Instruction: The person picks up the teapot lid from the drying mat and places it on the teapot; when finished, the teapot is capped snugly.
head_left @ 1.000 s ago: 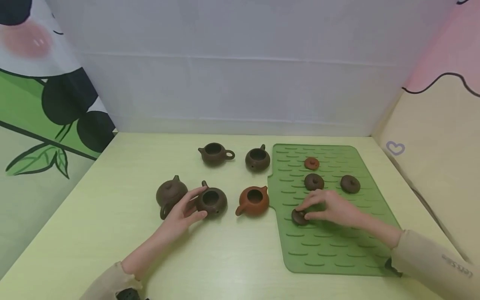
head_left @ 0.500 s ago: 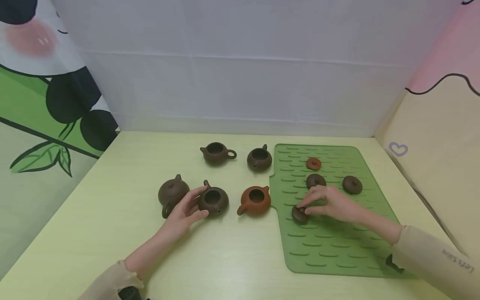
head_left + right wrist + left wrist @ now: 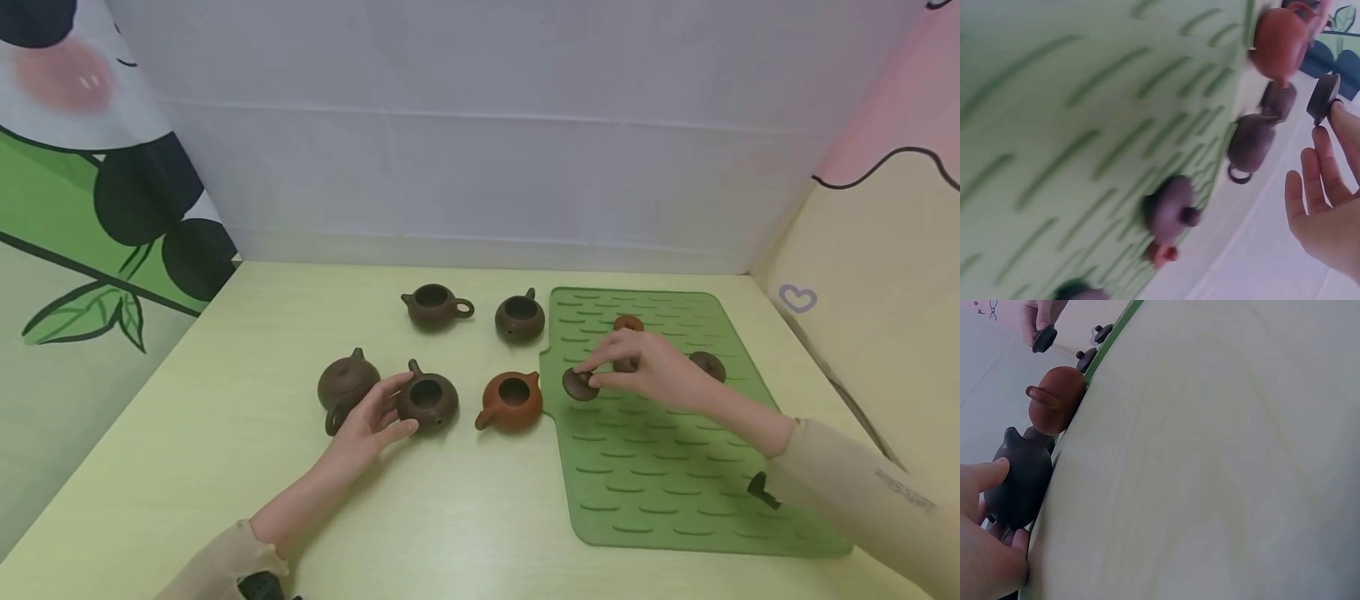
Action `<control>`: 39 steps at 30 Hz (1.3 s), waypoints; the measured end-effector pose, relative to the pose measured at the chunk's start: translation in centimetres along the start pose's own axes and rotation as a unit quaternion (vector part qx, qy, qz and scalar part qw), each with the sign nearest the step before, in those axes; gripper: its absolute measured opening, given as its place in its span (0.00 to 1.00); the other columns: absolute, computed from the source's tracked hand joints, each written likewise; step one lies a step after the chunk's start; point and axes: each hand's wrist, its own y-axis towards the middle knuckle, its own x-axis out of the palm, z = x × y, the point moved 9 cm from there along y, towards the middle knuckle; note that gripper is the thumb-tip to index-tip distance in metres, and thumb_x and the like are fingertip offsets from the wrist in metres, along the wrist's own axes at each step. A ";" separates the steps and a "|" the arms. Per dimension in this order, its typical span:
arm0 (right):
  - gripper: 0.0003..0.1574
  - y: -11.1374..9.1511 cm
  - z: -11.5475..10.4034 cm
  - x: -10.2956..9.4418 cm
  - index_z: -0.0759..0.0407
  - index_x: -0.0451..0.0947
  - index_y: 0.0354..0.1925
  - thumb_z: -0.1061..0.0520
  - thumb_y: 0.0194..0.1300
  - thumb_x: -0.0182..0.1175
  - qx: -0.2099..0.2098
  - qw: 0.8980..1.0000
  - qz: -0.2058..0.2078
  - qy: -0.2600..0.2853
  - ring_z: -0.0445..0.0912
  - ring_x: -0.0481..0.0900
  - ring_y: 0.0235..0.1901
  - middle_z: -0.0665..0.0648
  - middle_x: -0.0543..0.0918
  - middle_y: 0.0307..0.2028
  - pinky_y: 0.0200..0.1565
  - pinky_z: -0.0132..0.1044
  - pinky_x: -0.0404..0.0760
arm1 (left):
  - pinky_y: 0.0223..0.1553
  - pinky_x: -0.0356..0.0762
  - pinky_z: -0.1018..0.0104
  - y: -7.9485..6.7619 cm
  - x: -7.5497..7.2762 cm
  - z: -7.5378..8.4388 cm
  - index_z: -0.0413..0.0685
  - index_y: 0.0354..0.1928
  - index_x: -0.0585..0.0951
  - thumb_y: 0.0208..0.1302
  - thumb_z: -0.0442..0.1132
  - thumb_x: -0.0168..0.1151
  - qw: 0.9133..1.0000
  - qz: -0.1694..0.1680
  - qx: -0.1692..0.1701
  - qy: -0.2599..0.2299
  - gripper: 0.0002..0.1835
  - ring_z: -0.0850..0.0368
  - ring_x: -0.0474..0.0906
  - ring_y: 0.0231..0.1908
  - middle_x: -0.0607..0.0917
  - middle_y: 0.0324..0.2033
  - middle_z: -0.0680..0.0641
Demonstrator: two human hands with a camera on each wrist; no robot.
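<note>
My left hand (image 3: 366,425) holds a lidless dark brown teapot (image 3: 438,402) by its side, thumb in front and fingers behind. The left wrist view shows the thumb and fingers round this teapot's body (image 3: 1019,481). My right hand (image 3: 648,367) pinches a dark teapot lid (image 3: 579,386) by its knob, raised over the left part of the green mat (image 3: 637,500). In the right wrist view the lid (image 3: 1322,100) hangs clear of the mat between thumb and fingertips. Between the two hands sits a lidless reddish teapot (image 3: 525,408), its opening facing up.
Left of my left hand stands a dark teapot with its lid on (image 3: 347,382). Two lidless dark teapots, one with a ring handle (image 3: 431,315) and another (image 3: 519,329), stand at the back. On the mat lie a red lid (image 3: 627,322) and dark lids (image 3: 707,365), partly behind my right hand.
My right hand has lifted the dark lid off the mat and moved it up and slightly left. My left hand stays on its teapot.
</note>
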 end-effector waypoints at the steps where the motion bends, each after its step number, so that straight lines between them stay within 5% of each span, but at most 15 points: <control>1: 0.13 0.3 -0.4 -0.1 0.39 0.88 0.44 0.53 0.59 0.71 -0.001 1.000 0.003 -0.003 0.39 0.78 0.39 0.42 0.86 0.41 0.35 0.30 0.77 | 0.58 0.71 0.80 0.0 0.0 0.0 0.54 0.74 0.61 0.66 0.39 0.65 1.000 0.000 -0.001 -0.001 0.37 0.41 0.61 0.73 0.64 0.74 0.43; 9: 0.14 2.7 -3.4 -0.2 0.38 0.88 0.45 0.53 0.59 0.71 0.007 0.999 0.029 0.012 0.38 0.82 0.45 0.41 0.87 0.40 0.46 0.35 0.80 | 0.57 0.72 0.80 -0.1 0.0 -0.1 0.54 0.74 0.61 0.67 0.39 0.64 1.000 -0.002 0.000 -0.011 0.36 0.39 0.62 0.72 0.64 0.74 0.42; 15: 0.13 3.9 -5.1 0.9 0.39 0.88 0.44 0.53 0.59 0.71 0.019 0.998 0.041 0.041 0.39 0.80 0.42 0.42 0.87 0.39 0.41 0.33 0.77 | 0.56 0.74 0.79 0.0 0.0 -0.2 0.55 0.74 0.61 0.66 0.40 0.65 1.000 -0.003 -0.006 -0.017 0.37 0.40 0.63 0.72 0.64 0.74 0.43; 29: 0.12 7.8 -7.6 6.1 0.43 0.89 0.43 0.50 0.60 0.71 -0.033 0.995 0.074 0.065 0.41 0.80 0.40 0.44 0.88 0.36 0.40 0.36 0.77 | 0.56 0.75 0.79 0.1 0.0 -0.1 0.52 0.74 0.61 0.65 0.36 0.65 1.000 0.001 0.008 -0.027 0.37 0.40 0.64 0.71 0.64 0.73 0.41; 39: 0.13 9.9 -9.0 9.4 0.43 0.88 0.46 0.50 0.61 0.70 -0.028 0.993 0.046 0.101 0.38 0.79 0.42 0.43 0.88 0.37 0.48 0.40 0.76 | 0.56 0.75 0.78 0.0 0.1 -0.1 0.54 0.74 0.60 0.67 0.38 0.64 1.000 -0.007 0.001 -0.026 0.36 0.40 0.63 0.72 0.62 0.75 0.43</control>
